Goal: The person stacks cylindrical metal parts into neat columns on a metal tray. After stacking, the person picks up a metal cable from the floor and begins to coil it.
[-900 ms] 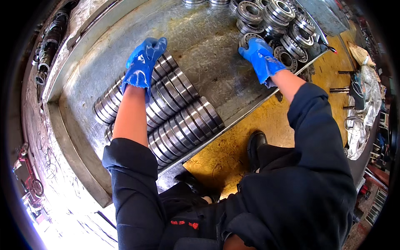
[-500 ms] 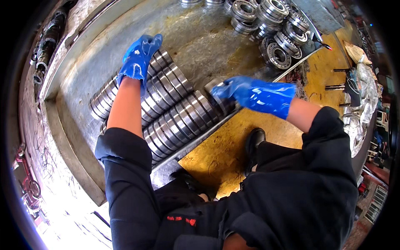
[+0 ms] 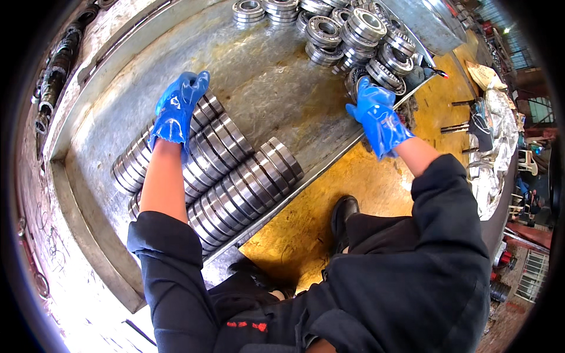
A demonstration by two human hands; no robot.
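Observation:
Three rows of shiny steel bearings stand on edge in a metal tray [image 3: 282,88]: the near row [image 3: 244,194], the middle row [image 3: 218,150] and the far row [image 3: 132,162]. My left hand [image 3: 179,100], in a blue rubber glove, rests at the right end of the far row with its fingers curled; what lies under them is hidden. At the tray's right side my right hand [image 3: 376,109], gloved alike, reaches to a heap of roller bearings [image 3: 368,23]. Its thumb stands apart from its fingers, whose tips overlap a bearing [image 3: 353,81] at the heap's near edge.
Small stacks of bearings [image 3: 248,10] stand along the tray's far side. The tray has a raised left wall [image 3: 88,223] and a low near edge [image 3: 329,162]. My shoe [image 3: 344,215] is on the yellow floor [image 3: 294,235]. Wrapped silvery material [image 3: 491,159] lies at the right.
My right hand has moved from the right end of the near row to the heap, away from a bearing it was setting there. The left hand stays at the far row; the view has shifted slightly.

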